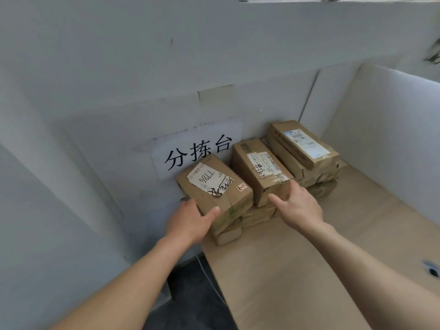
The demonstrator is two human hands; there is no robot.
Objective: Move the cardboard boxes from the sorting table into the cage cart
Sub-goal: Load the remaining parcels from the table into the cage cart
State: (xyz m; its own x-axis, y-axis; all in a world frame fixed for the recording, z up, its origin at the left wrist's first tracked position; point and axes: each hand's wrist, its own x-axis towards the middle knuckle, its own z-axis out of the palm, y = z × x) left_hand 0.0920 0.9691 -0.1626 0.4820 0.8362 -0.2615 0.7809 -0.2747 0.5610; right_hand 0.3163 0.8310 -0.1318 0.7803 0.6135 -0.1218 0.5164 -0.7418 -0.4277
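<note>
Okay, I'm at the sorting table (297, 270) now, and the cardboard boxes sit in three short stacks against the wall at about twelve o'clock, under a paper sign (197, 148). My left hand (190, 222) is spread wide, thumb lying on the near face of the box marked 7786 (214, 186) and fingers curling round its left end at eleven o'clock; it touches but doesn't grip yet, as far as I can judge. My right hand (297, 208) is open too, fingers splayed, touching or just short of the near end of the middle box (259, 170) at one o'clock. The third stack (304, 151) sits further off at two o'clock, untouched. The cage cart isn't in view, so I read this as the reach, the very start of a pick. Next I'd say both hands need to close, likely on the 7786 box from either end, lift it clear of the box beneath (228, 234) without dragging that along, then turn to find the cart.
</note>
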